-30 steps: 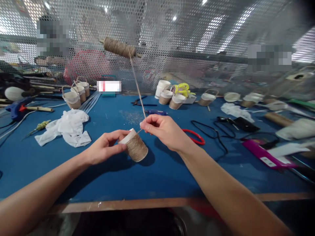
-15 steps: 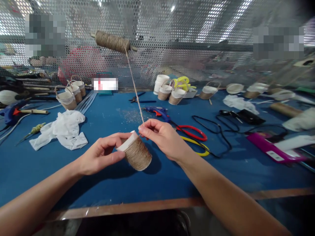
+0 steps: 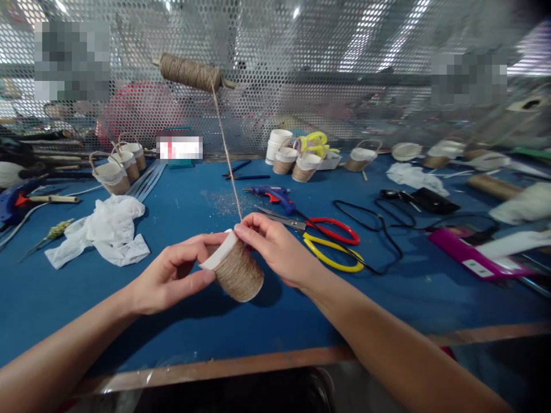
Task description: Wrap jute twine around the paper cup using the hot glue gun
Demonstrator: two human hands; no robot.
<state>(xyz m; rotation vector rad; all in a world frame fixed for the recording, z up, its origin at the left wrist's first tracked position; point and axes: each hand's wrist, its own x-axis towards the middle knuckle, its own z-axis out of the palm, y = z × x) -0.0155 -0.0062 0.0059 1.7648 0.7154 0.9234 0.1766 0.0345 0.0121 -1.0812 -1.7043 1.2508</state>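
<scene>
My left hand [image 3: 174,275] grips the rim of a white paper cup [image 3: 239,267], fingers inside and thumb outside. The cup is tilted, its mouth toward the upper left, and brown twine covers its wall up to a bare white band at the rim. Close to that band, my right hand [image 3: 271,246] pinches the strand of twine [image 3: 227,152] against or just beside the cup; the fingertips hide the exact contact. The strand runs taut up to a twine spool [image 3: 189,73] on a stick at the mesh panel.
Scissors [image 3: 331,244] with red and yellow handles and a blue glue gun [image 3: 275,196] lie beyond my right hand. A white cloth [image 3: 107,229] lies at left. Small twine-wrapped baskets [image 3: 114,178] stand at the back. A black cable [image 3: 370,221] crosses the right side.
My right hand has shifted slightly left and nearer to the cup's rim. The cup stays tilted in my left hand. More of the scissors shows.
</scene>
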